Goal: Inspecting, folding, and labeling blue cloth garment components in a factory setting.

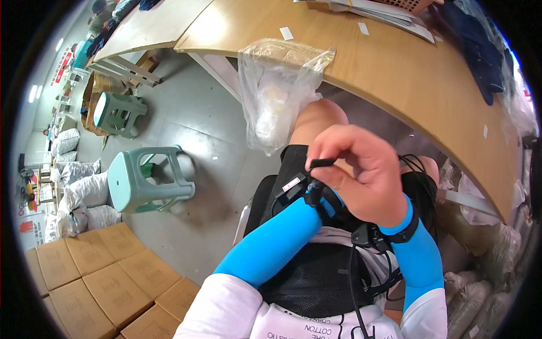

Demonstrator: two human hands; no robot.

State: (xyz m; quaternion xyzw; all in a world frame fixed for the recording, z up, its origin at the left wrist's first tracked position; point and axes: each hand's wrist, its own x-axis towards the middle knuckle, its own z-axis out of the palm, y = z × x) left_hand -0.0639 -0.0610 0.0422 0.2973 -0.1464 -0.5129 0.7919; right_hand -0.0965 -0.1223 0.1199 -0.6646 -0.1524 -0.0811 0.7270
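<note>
My right hand point(367, 169) is bent over my left wrist, its thumb and fingers pinching the end of a black strap point(323, 163). Under it, my left forearm in a blue sleeve point(282, 237) wears a small black device point(292, 187) with a white label, held by black bands. The right hand covers my left hand, so its fingers cannot be made out. Around my right wrist sits another black device point(370, 236) on a band, with a cable running down from it. Both hands are above my lap, apart from the table.
A curved wooden table point(395, 73) stands ahead, with a clear plastic bag point(276, 96) hanging off its edge. White papers point(378, 14) and dark blue cloth point(466, 45) lie on it. To the left are green stools point(127, 181), cardboard boxes point(113, 288) and white sacks point(87, 183).
</note>
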